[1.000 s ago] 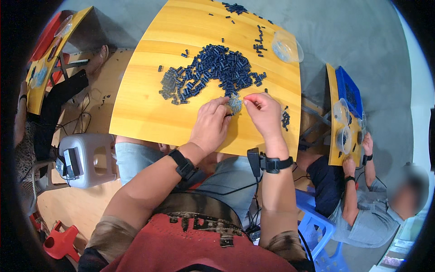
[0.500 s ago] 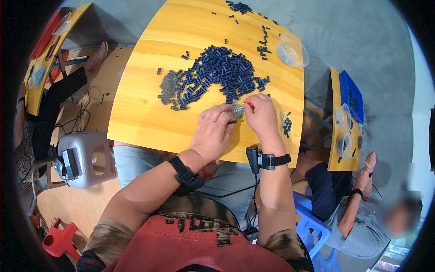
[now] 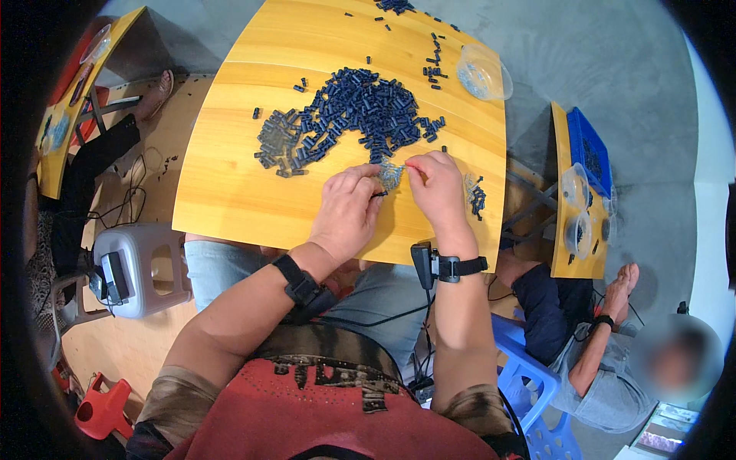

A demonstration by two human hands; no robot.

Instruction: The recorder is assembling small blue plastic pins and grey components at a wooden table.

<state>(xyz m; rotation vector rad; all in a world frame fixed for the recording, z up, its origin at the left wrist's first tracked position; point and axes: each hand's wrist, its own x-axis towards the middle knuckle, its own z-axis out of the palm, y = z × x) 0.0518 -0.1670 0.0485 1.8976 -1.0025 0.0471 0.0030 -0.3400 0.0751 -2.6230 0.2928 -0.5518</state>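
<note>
My left hand point(image 3: 345, 207) rests near the table's front edge, fingers curled. A small black cylindrical piece point(image 3: 379, 194) shows at its fingertips, pinched between thumb and fingers. Beside it lies a little heap of shiny metal bits point(image 3: 391, 177), too small to tell their kind. My right hand point(image 3: 438, 188) is at the right side of this heap, thumb and forefinger pinched on a tiny metal piece point(image 3: 405, 166). Just beyond both hands spreads a large pile of black cylindrical pieces point(image 3: 368, 103). A smaller cluster of black pieces with metal bits point(image 3: 477, 198) lies right of my right hand.
A clear plastic tub point(image 3: 483, 73) holding metal bits stands at the wooden table's point(image 3: 230, 180) far right. More black pieces point(image 3: 395, 6) lie at the far edge. A grey stool point(image 3: 142, 268) is at left. Another person point(image 3: 606, 383) sits at right by a second table point(image 3: 575, 264).
The whole view has shifted slightly, so the table appears a little farther left and up. Both hands keep nearly the same pose at the metal heap.
</note>
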